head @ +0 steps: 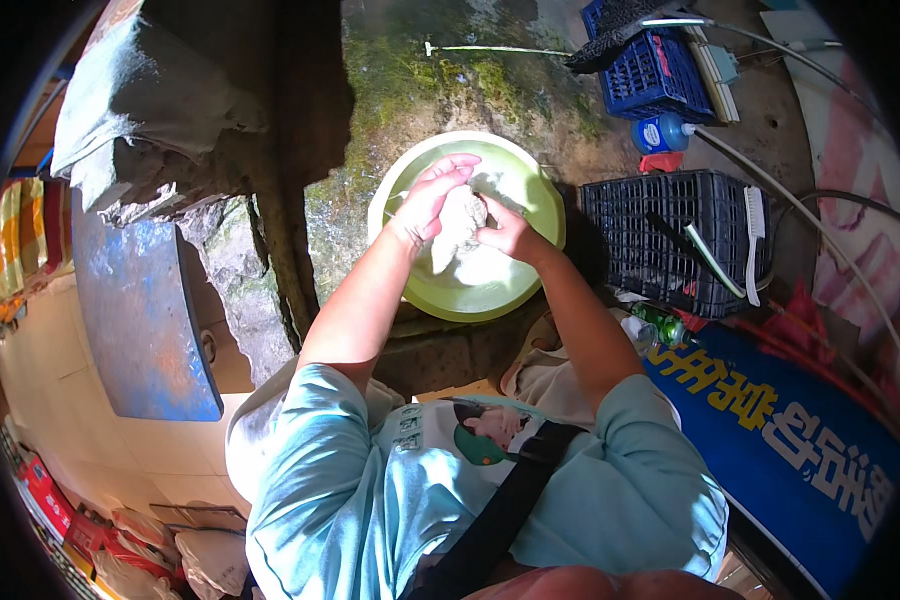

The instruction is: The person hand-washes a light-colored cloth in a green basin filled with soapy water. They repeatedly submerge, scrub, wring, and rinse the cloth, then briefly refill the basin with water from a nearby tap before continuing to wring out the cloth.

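Note:
A round pale-green plastic basin (538,289) sits in front of me, with what looks like water in it. Over the basin, a wet whitish cloth (461,225) is bunched between my two hands; its exact kind is hard to tell in the glare. My left hand (431,199) presses on the cloth from the left, palm turned inward and fingers pointing up. From the right, my right hand (511,231) grips the cloth's edge, thumb toward me. The cloth's lower end hangs toward the near side of the basin.
Right of the basin stands a black plastic crate (667,232) with a white-handled brush (754,240). Beyond it are a blue crate (656,71), a blue bottle (660,135) and a hose (795,196). Broken masonry (232,277) and a blue board (146,315) lie left.

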### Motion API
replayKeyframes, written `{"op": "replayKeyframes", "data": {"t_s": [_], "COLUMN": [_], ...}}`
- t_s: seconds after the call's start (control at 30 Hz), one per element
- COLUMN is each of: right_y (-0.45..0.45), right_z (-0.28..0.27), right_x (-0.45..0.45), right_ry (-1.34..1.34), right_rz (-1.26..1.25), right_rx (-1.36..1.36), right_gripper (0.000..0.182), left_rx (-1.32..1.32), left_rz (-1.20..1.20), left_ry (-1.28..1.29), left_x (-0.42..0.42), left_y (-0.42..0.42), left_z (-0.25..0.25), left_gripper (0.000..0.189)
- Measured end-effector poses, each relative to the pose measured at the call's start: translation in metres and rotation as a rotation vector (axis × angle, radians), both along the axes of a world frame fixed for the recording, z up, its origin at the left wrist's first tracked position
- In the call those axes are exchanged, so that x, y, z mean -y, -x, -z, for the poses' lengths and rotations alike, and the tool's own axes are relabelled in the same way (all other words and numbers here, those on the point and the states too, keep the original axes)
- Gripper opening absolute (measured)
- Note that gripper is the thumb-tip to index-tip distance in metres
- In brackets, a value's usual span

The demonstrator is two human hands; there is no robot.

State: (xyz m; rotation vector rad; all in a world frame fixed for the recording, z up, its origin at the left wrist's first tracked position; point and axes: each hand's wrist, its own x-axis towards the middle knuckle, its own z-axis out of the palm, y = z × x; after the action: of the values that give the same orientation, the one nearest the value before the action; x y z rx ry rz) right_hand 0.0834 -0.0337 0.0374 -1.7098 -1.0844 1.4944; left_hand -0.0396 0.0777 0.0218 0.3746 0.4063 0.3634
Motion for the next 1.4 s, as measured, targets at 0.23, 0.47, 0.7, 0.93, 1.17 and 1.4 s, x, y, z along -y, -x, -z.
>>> {"op": "replayKeyframes", "data": {"t_s": [0.23, 0.47, 0.7, 0.93, 1.17, 1.4], "right_y": [-0.004, 0.021, 0.055, 0.038, 0.003, -0.007], "right_z": [-0.009, 0.038, -0.005, 0.035, 0.031, 0.047], "right_x": [-0.001, 0.000, -0.018, 0.002, -0.004, 0.009], "right_ry": [-0.053, -0.294, 0.202, 0.366, 0.032, 0.214], "right_rz": [0.431, 0.638, 0.957, 0.874, 0.682, 0.770], "right_rx": [-0.538, -0.701, -0.523, -0.959, -1.058, -1.198], "right_gripper": [0.048, 0.041, 0.034, 0.033, 0.036, 0.039], "left_rx": [-0.228, -0.578, -1.060, -1.042, -0.440, -0.403], "left_rz": [-0.036, -0.110, -0.149, 0.081, 0.227, 0.040], "left_ry": [-0.344, -1.671, -1.495, -1.412, -0.701, -0.707], "left_x": [-0.022, 0.056, 0.024, 0.036, 0.022, 0.018], "left_y": [0.028, -0.025, -0.024, -0.034, -0.014, -0.019], "left_z": [0.000, -0.036, 0.010, 0.006, 0.009, -0.009], "left_gripper": [0.032, 0.027, 0.018, 0.021, 0.039, 0.028]}}
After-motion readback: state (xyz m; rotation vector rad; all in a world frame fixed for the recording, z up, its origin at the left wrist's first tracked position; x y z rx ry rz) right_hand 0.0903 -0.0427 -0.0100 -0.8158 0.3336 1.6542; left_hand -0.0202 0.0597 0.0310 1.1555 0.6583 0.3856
